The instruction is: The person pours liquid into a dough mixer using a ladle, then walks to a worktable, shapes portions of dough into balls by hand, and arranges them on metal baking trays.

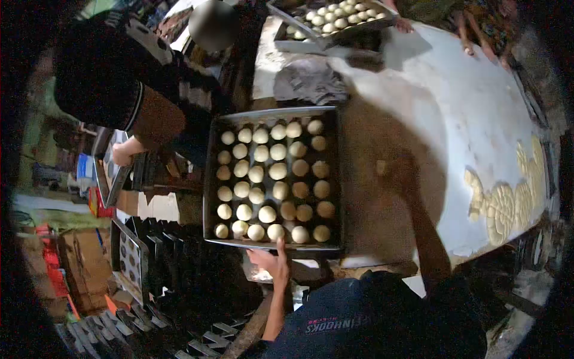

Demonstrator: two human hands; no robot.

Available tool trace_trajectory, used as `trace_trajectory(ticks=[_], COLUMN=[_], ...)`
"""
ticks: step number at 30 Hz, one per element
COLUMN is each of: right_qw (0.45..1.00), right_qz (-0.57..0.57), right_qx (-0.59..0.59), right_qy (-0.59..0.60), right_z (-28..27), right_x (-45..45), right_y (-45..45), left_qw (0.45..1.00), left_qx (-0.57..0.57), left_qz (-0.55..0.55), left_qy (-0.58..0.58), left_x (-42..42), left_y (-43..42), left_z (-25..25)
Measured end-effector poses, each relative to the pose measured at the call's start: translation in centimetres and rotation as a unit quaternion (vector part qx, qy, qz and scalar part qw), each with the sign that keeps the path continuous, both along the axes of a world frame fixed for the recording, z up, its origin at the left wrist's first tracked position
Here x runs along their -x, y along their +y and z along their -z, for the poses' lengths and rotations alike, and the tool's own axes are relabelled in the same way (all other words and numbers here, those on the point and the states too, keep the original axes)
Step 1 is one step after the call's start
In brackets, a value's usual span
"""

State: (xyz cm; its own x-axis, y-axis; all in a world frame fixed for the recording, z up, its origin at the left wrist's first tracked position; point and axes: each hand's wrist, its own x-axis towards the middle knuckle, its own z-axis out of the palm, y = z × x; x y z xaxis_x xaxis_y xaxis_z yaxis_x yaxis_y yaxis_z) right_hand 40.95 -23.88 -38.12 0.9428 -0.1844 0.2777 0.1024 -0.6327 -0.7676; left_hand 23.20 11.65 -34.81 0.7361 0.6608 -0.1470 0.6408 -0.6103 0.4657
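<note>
A large dark tray (342, 179) holds several rows of round, pale dough balls (278, 171). My left hand (272, 261) grips its near rim, thumb up over the edge by the front row; its other fingers are partly hidden below. To the right of the tray, my right hand (399, 172) is over the shadowed part of the table, apart from the tray. It is dark and blurred, with a small pale piece (381, 167) beside it; its fingers cannot be made out.
Flattened dough pieces (507, 206) lie on the pale table (478, 107). Beyond my tray are a grey cloth (310, 82) and another dough tray (327, 39). A person (149, 72) stands at left, one hand at a tray. Other people's hands show at the far edge. Stacked metal trays (128, 260) fill the lower left.
</note>
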Motion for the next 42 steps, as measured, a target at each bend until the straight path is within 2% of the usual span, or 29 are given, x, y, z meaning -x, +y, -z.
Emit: trace_trajectory(ticks=[2,3,4,8,9,11,13,15,16,17,19,20,21,23,25,26,27,28,29,30,31,32,34,35,37,39,40,41,42], right_qw=[0.998,0.996,0.993,0.984,0.984,0.989,0.983,0.997,0.999,0.998,0.992,0.989,0.980,0.983,0.997,0.997,0.994,0.983,0.953,0.935,0.913,0.907,0.959,0.956,0.942,0.959,0.959,0.958,0.956], right_qz=[-0.053,-0.084,-0.111,-0.171,-0.166,-0.122,-0.080,-0.040,-0.025,0.012,0.043,0.023,0.002,-0.005,0.000,0.009,0.014,0.001,-0.045,-0.076,-0.103,-0.121,-0.093,-0.107,0.030,0.004,-0.018,-0.039,-0.089], right_qx=[-0.025,-0.031,-0.031,0.008,-0.004,-0.084,-0.162,-0.058,-0.015,-0.028,-0.045,-0.120,-0.192,-0.186,-0.072,-0.043,-0.016,0.024,0.127,0.171,0.215,0.212,0.262,0.266,0.285,0.256,0.226,0.193,0.170], right_qy=[-0.001,-0.004,-0.006,0.055,0.059,0.026,-0.016,-0.033,-0.022,-0.062,-0.111,-0.081,-0.043,-0.014,-0.030,-0.064,-0.103,-0.182,-0.271,-0.300,-0.331,-0.342,-0.054,-0.058,-0.175,-0.124,-0.168,-0.209,-0.222], right_z=[0.3,0.4,0.7,2.9,3.3,2.5,1.1,3.5,4.4,5.5,6.0,5.0,3.1,0.8,1.4,0.8,0.2,-0.1,-1.3,-1.2,-1.0,-1.5,-2.5,-1.8,0.4,-4.0,-4.3,-4.6,-4.9], right_x=[1.4,2.1,2.8,3.6,3.7,4.9,6.7,8.6,9.6,11.0,11.6,12.0,12.7,13.1,11.7,11.4,11.3,11.1,11.3,11.1,10.9,11.2,12.4,12.6,12.2,15.3,16.6,18.1,19.7], right_y=[0.6,1.3,1.5,-2.6,-4.6,-8.8,-13.1,-17.6,-19.2,-20.1,-20.5,-20.1,-19.3,-17.6,-16.3,-15.5,-14.7,-14.2,-14.4,-14.4,-14.2,-13.7,-13.1,-12.7,-11.1,-7.4,-5.9,-4.2,-2.2], left_qw=[0.994,0.996,0.997,0.994,0.992,0.991,0.993,0.991,0.988,0.983,0.983,0.982,0.981,0.984,0.986,0.975,0.976,0.984,0.993,0.998,0.998,0.987,0.974,0.965,0.973,0.996,0.982,0.958,0.928], left_qx=[-0.014,-0.035,-0.037,0.018,0.001,0.023,0.000,-0.043,-0.026,-0.046,-0.008,0.006,0.007,-0.029,-0.023,0.011,0.004,-0.002,0.034,-0.001,-0.028,-0.109,-0.068,-0.065,-0.005,0.060,0.136,0.161,0.208], left_qz=[-0.078,-0.071,-0.057,-0.101,-0.111,-0.117,-0.103,-0.114,-0.151,-0.164,-0.181,-0.189,-0.196,-0.174,-0.161,-0.219,-0.217,-0.180,-0.109,-0.067,-0.029,0.037,0.132,0.159,0.116,0.055,0.086,0.043,0.104], left_qy=[0.070,-0.044,-0.028,-0.049,-0.066,-0.061,-0.060,-0.047,-0.011,-0.074,-0.041,-0.009,-0.011,-0.027,-0.018,-0.022,-0.004,-0.013,0.033,0.015,-0.042,-0.112,-0.173,-0.196,-0.197,-0.037,0.099,0.232,0.289], left_x=[-1.3,-0.3,-0.5,-2.0,-2.1,-1.9,-1.1,-0.3,0.2,0.9,1.6,1.5,1.5,1.5,1.3,1.1,1.0,1.4,1.9,2.7,4.7,6.9,12.9,16.3,23.9,33.8,38.4,43.4,48.4], left_y=[-1.8,-0.6,0.3,-0.6,-0.5,-3.4,-1.5,-2.4,-5.2,-5.0,-7.2,-9.2,-9.0,-8.0,-7.4,-7.8,-6.6,-5.2,-5.9,-5.6,-7.7,-7.9,-9.3,-9.9,-9.7,-10.1,-10.5,-11.6,-11.7], left_z=[1.5,4.8,5.8,1.7,2.8,-1.1,2.2,3.5,0.9,2.6,0.0,-2.7,-2.2,-0.3,-0.7,-1.2,0.1,1.3,-2.1,-0.9,-3.9,-1.6,-2.7,-2.0,4.6,14.8,15.7,18.7,24.2])
